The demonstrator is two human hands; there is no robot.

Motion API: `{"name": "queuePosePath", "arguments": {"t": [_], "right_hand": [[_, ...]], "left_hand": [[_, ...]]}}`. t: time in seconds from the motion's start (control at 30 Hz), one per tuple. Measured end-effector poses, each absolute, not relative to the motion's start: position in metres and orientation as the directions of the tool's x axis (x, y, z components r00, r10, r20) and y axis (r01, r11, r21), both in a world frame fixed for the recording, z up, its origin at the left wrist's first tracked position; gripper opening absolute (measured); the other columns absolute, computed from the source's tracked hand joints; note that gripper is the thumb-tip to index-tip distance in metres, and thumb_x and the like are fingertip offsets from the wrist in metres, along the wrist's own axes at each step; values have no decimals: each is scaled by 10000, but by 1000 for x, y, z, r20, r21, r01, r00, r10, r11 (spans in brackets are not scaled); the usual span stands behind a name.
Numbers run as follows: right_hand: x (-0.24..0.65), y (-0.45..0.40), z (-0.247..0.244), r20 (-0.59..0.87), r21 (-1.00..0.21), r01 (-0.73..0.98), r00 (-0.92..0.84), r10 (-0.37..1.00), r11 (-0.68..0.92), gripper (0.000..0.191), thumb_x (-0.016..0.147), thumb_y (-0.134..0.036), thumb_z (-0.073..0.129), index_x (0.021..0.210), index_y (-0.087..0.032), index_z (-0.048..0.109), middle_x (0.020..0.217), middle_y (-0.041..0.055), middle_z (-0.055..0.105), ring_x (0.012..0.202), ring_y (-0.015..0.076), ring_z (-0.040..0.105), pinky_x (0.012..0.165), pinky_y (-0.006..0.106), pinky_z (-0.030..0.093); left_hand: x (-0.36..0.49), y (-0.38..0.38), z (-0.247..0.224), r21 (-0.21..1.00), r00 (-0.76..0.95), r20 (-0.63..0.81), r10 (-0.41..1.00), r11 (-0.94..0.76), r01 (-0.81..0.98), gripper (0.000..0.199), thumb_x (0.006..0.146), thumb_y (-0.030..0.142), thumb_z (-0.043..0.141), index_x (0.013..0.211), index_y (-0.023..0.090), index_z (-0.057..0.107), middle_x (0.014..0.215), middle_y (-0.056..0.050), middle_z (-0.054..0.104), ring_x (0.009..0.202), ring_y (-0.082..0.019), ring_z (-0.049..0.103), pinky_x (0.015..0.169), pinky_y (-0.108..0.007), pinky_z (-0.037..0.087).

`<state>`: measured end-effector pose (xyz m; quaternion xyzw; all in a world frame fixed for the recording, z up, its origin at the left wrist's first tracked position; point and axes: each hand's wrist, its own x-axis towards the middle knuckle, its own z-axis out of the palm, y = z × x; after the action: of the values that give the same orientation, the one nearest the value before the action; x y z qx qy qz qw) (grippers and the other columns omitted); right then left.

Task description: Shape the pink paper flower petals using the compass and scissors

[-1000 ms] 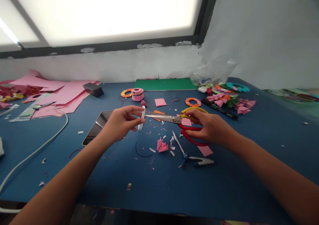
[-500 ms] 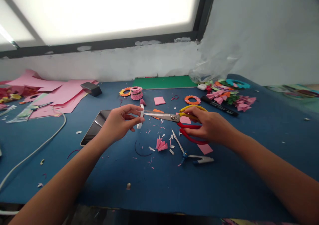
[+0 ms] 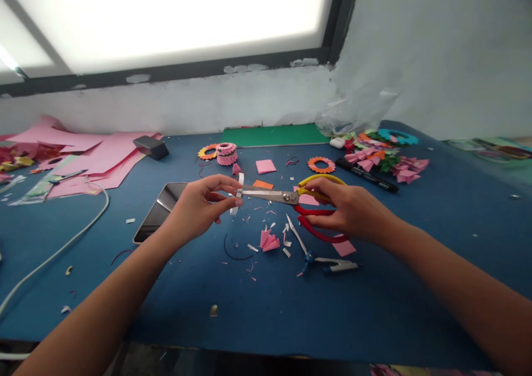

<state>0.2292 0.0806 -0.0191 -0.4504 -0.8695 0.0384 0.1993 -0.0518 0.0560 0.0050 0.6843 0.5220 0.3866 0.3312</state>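
Near the middle, my left hand (image 3: pixel 204 205) pinches a narrow white paper piece (image 3: pixel 235 206) between thumb and fingers. My right hand (image 3: pixel 338 205) grips the handles, one yellow and one red, of a pair of scissors (image 3: pixel 286 197). The scissor blades point left and their tips meet the white piece at my left fingertips. Under the blades lie an orange paper piece (image 3: pixel 263 184) and small scraps. A folded pink piece (image 3: pixel 270 240) and a compass (image 3: pixel 310 258) rest on the blue table (image 3: pixel 266 320) below the scissors.
A phone (image 3: pixel 160 212) lies partly behind my left wrist. Pink sheets (image 3: pixel 112 154) and a dark block (image 3: pixel 151 147) are at the left. Scalloped rings (image 3: pixel 226 153), a green board (image 3: pixel 276 136), a black marker (image 3: pixel 368 176) and paper flowers (image 3: pixel 374 158) stand farther back. A white cable (image 3: pixel 70 244) curves at left.
The scissor blades have closed together at the white piece. The white piece has shifted slightly right and tilted in my left fingers.
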Motion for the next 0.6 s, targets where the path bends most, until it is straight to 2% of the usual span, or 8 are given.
{"name": "queuePosePath", "arguments": {"t": [0.6], "right_hand": [[229,80,-22,385,-174,745,-551,741,644,419,734,-397,658,1104,-227,561,864,29,689,706,203,655,537,274,450]], "left_hand": [[-49,53,6,882,172,194,966,-248,400,240,692,235,726,922,210,660,835,-15,690,616,-120,631,386,-182,478]]}}
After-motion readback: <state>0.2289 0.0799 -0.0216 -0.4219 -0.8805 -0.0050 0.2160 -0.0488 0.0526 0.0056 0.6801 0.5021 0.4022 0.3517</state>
